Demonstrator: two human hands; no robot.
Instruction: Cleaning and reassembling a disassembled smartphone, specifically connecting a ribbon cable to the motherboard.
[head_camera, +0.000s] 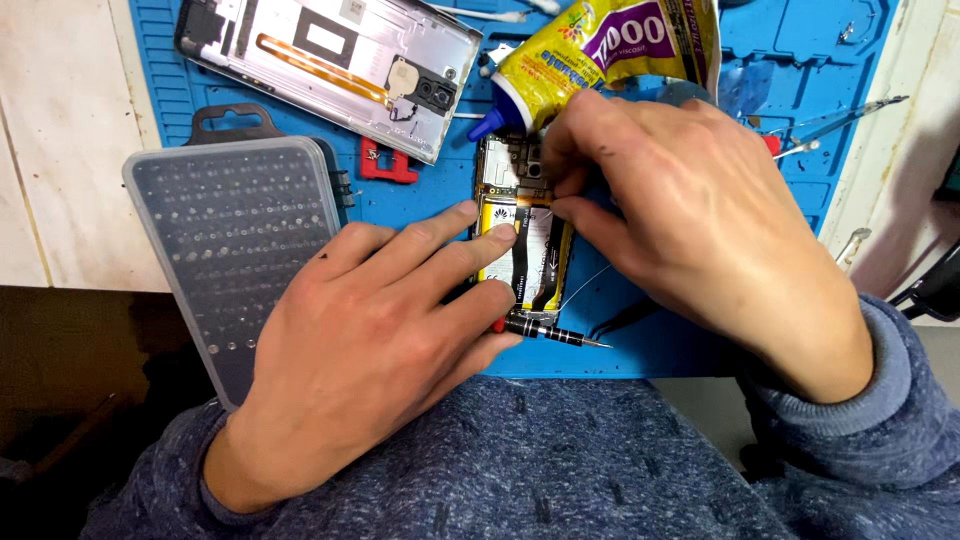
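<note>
opened phone on mat | bit case left | back cover behind | screwdriver in front

A pale bench carries a blue mat across the upper middle of the frame. On the mat lie an opened phone at centre, a silver back cover at upper left, a yellow glue pack at top, a screwdriver at lower centre and tweezers at upper right. A grey bit case lies at left, over the mat's edge.
</note>
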